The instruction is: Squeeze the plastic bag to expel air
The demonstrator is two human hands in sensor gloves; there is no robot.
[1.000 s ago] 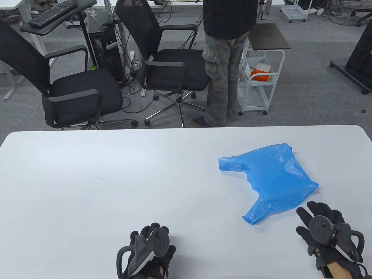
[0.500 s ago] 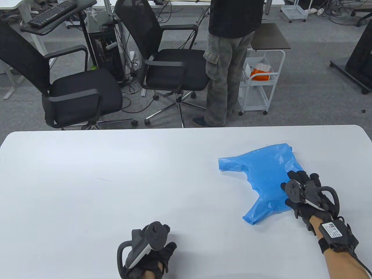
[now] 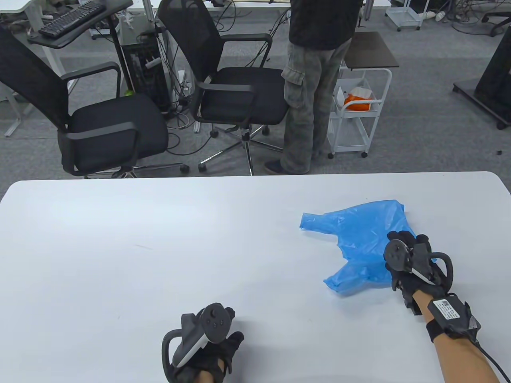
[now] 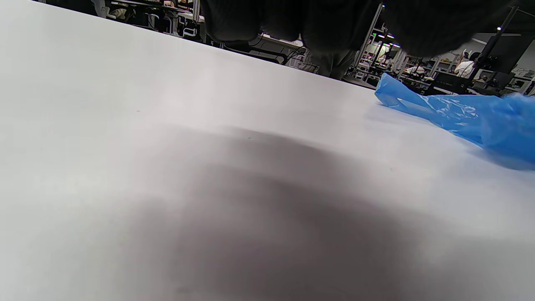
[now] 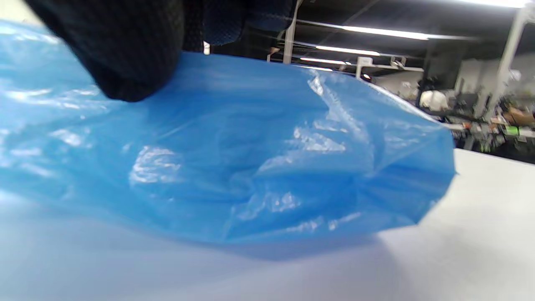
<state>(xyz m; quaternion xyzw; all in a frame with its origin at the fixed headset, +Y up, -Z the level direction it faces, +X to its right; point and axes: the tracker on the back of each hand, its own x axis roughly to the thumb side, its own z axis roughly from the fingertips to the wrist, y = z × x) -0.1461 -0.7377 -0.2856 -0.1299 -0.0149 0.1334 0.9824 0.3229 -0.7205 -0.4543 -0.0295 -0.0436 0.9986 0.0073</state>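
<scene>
Right hand (image 3: 415, 265) down on the near right part of the blue plastic bag (image 3: 359, 243), fingers curled into the film; whether actually clamped on it or only pressing cannot be told from above. In the right wrist view, a gloved fingertip (image 5: 125, 62) pushed against the top of the puffed, crinkled plastic bag (image 5: 250, 159), film bulging beneath it and resting on the white bench (image 5: 480, 217). Tracker strapped on the back of the right hand, tilted toward the left.

Left hand (image 3: 203, 351) at the near edge of the bench (image 3: 119, 259), well apart from the bag, knuckles low on the surface, fingers tucked under and loosely together, nothing held. In the left wrist view, only dark glove at the top edge, a broad shadow on the bench (image 4: 125, 125), and the bag (image 4: 459, 113) lying low at the far right.

Bag on the right half of the bench, one handle loop stretched toward the left at the far side, the other loop pointing toward the near edge just left of the right hand.

Beyond the bench: two black office chairs (image 3: 111, 123), a standing person (image 3: 315, 79) in camouflage trousers, a white wheeled cart (image 3: 355, 115) holding something orange.
</scene>
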